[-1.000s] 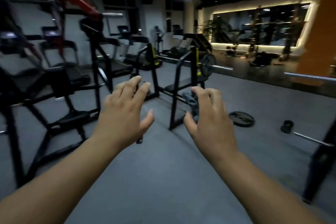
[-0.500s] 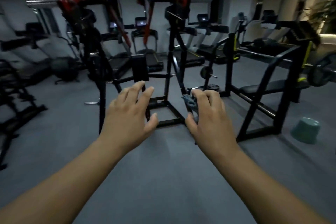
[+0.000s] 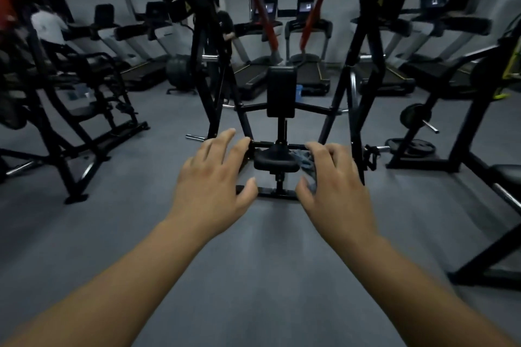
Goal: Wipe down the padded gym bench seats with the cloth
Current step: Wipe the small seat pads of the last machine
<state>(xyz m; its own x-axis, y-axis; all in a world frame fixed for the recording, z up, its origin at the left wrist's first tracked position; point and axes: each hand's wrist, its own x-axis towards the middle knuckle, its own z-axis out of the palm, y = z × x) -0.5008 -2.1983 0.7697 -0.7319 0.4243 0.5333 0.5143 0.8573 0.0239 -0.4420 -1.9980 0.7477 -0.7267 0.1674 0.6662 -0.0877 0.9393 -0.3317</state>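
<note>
Straight ahead on the grey floor (image 3: 262, 248) stands a black weight machine with a small padded seat (image 3: 275, 162) and an upright back pad (image 3: 281, 91) above it; both arms reach out toward it, though the seat looks well apart from the person and neither hand touches it. The left hand (image 3: 214, 180) is spread, fingers loose and holding nothing; the right hand (image 3: 335, 186) has its fingers curled round a bunched blue-grey cloth (image 3: 306, 163), which shows between thumb and fingertips, just beside the seat in the picture.

No wiping has begun, by the look of it; the approach comes first. The risks lie there: the room is dim and the view is blurred, so a foot could catch the low base bar of the frame (image 3: 277, 192); the pegs and the weight plate (image 3: 415, 146) to the right sit near the path of the right arm, and knuckles could knock them; the cloth is only a small wad, so it could slip out on the first stroke, or cover the seat and miss the back pad.
</note>
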